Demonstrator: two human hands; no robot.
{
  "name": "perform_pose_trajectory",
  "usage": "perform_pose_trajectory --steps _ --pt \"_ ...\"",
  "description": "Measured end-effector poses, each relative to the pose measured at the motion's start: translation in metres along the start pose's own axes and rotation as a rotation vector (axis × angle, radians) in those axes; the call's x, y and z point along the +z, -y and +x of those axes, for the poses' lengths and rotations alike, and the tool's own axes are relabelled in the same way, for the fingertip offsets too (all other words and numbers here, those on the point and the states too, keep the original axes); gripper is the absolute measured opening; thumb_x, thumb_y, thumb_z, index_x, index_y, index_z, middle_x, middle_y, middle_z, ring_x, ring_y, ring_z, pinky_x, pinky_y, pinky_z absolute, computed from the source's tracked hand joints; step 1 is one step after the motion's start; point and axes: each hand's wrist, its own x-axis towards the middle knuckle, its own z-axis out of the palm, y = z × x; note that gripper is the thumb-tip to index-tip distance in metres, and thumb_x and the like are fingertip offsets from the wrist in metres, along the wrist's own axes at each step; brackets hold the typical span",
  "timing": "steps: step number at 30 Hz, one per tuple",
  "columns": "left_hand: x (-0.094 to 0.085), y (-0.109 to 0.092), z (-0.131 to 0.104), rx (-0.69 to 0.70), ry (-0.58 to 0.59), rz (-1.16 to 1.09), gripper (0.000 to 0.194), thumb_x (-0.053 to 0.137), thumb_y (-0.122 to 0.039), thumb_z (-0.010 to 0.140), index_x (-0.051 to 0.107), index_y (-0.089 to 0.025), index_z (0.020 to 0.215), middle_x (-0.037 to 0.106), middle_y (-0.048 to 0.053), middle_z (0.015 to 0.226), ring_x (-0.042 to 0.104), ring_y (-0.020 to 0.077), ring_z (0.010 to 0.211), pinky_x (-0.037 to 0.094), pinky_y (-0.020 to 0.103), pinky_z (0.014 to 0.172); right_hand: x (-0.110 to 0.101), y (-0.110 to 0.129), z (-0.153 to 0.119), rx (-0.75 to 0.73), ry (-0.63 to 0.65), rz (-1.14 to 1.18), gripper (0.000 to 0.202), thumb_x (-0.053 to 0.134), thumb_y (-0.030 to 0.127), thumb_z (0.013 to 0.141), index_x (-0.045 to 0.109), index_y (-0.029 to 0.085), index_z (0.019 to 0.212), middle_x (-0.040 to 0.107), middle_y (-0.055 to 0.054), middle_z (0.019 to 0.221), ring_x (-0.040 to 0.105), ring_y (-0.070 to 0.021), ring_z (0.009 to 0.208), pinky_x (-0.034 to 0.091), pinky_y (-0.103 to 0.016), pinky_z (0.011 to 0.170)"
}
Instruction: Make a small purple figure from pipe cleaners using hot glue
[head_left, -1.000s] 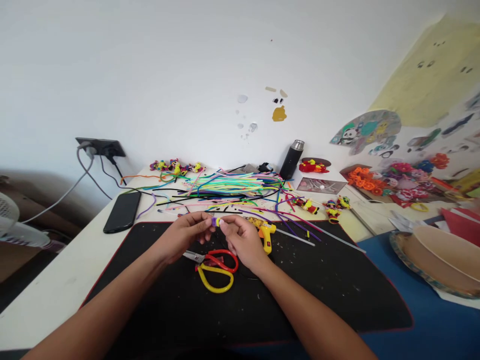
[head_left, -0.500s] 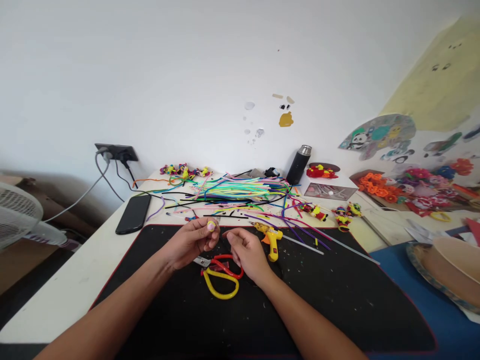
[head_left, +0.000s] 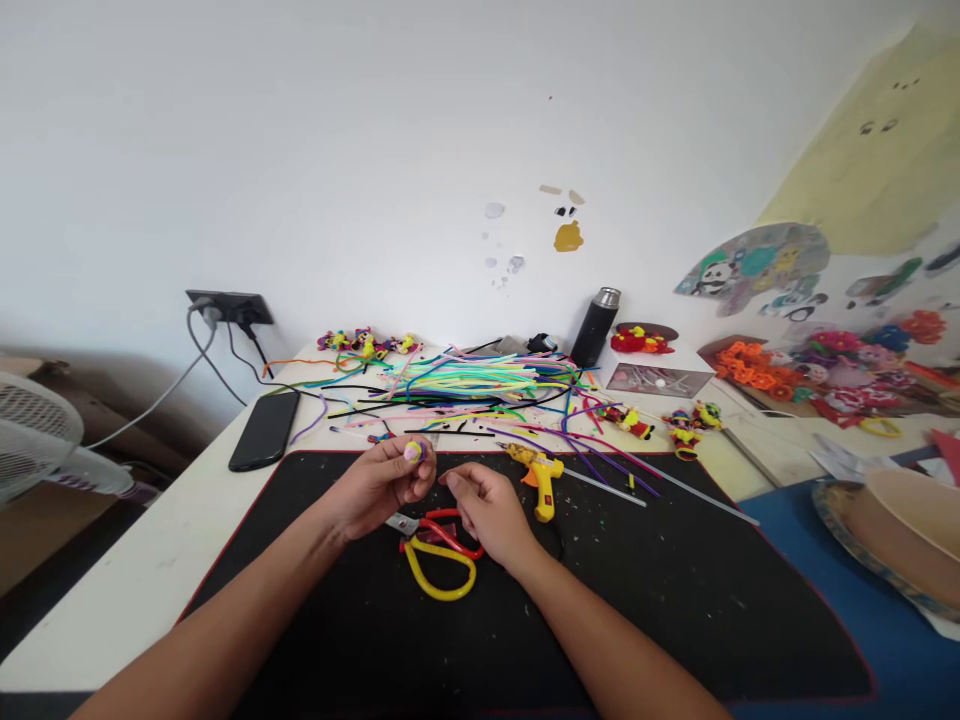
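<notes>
Between the thumb and fingers of my left hand [head_left: 382,488] is a small pink, yellow and purple fuzzy piece [head_left: 414,452], held above the black mat [head_left: 637,600]. My right hand [head_left: 487,508] is just to its right, thumb and forefinger pinched together; whatever is between them is too small to make out. Below both hands lie scissors [head_left: 442,572] with one red and one yellow handle, their blades partly behind my left hand. A yellow glue gun [head_left: 543,482] rests on the mat right of my right hand.
Behind the mat lies a heap of coloured pipe cleaners [head_left: 472,378]. Small figures [head_left: 681,430] sit at the right, near a black thermos [head_left: 596,328]. A phone [head_left: 264,430] lies at the left, a fan [head_left: 37,430] beyond it. A bowl [head_left: 915,530] stands at far right.
My left hand has turned the small fuzzy piece, so more of its purple side shows. My right hand has shifted slightly left, its fingers still pinched.
</notes>
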Motion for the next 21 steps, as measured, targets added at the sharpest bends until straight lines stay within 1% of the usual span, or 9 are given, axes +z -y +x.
perform_pose_trajectory --steps 4,7,10,12,14,16,18,21 --pt "-0.003 -0.002 0.002 0.002 -0.008 0.003 0.034 0.092 -0.038 0.075 0.070 -0.013 0.074 0.057 0.001 0.067 0.050 0.0100 0.057 0.038 0.021 0.053 0.002 -0.005 0.002 -0.025 -0.025 -0.035 0.042 0.066 0.060 0.092 0.069 0.018 0.094 0.044 0.009 0.053 0.036 -0.0088 0.041 0.029 -0.023 0.042" --pt "-0.005 -0.005 0.005 0.033 -0.028 0.002 0.030 0.091 -0.035 0.076 0.070 -0.013 0.075 0.057 0.001 0.068 0.050 0.0101 0.058 0.038 0.021 0.053 -0.001 0.000 0.002 -0.068 -0.061 -0.104 0.036 0.064 0.054 0.095 0.072 0.018 0.096 0.047 0.007 0.055 0.040 -0.0103 0.045 0.031 -0.024 0.045" --pt "-0.006 -0.006 0.008 0.053 -0.041 -0.007 0.029 0.091 -0.034 0.077 0.071 -0.014 0.076 0.057 0.001 0.068 0.050 0.0106 0.058 0.038 0.021 0.052 -0.014 0.012 0.000 -0.118 -0.145 -0.202 0.034 0.063 0.051 0.095 0.073 0.018 0.095 0.049 0.005 0.058 0.042 -0.0116 0.049 0.031 -0.024 0.047" --pt "-0.005 -0.005 0.009 0.053 -0.048 -0.020 0.029 0.091 -0.035 0.076 0.071 -0.014 0.075 0.057 0.001 0.068 0.050 0.0105 0.058 0.038 0.021 0.052 -0.026 0.021 -0.004 -0.133 -0.197 -0.272 0.033 0.062 0.050 0.096 0.072 0.019 0.094 0.047 0.005 0.056 0.041 -0.0119 0.049 0.030 -0.025 0.047" --pt "-0.003 -0.003 0.008 0.040 -0.044 -0.035 0.030 0.092 -0.034 0.075 0.071 -0.013 0.074 0.057 0.001 0.067 0.050 0.0102 0.057 0.039 0.020 0.051 -0.037 0.027 -0.008 -0.141 -0.210 -0.308 0.033 0.062 0.050 0.096 0.072 0.019 0.093 0.046 0.005 0.056 0.041 -0.0122 0.049 0.030 -0.025 0.047" --pt "0.000 0.000 0.007 0.019 -0.032 -0.056 0.029 0.094 -0.032 0.072 0.072 -0.013 0.075 0.057 0.001 0.067 0.049 0.0097 0.057 0.039 0.019 0.051 -0.043 0.030 -0.012 -0.134 -0.196 -0.286 0.034 0.062 0.051 0.095 0.071 0.019 0.094 0.045 0.006 0.057 0.040 -0.0121 0.048 0.029 -0.025 0.046" --pt "0.004 0.004 0.005 -0.001 -0.030 -0.085 0.028 0.095 -0.030 0.071 0.074 -0.012 0.078 0.058 0.001 0.066 0.049 0.0093 0.056 0.040 0.019 0.051 -0.042 0.033 -0.015 -0.131 -0.168 -0.247 0.034 0.063 0.051 0.095 0.071 0.018 0.099 0.043 0.007 0.057 0.039 -0.0121 0.048 0.029 -0.025 0.047" --pt "0.009 0.010 0.003 -0.026 -0.054 -0.134 0.028 0.096 -0.029 0.071 0.075 -0.012 0.081 0.058 0.001 0.065 0.048 0.0087 0.056 0.040 0.018 0.050 -0.030 0.040 -0.017 -0.171 -0.136 -0.246 0.032 0.065 0.046 0.094 0.071 0.018 0.108 0.043 0.008 0.058 0.041 -0.0123 0.050 0.032 -0.026 0.050"
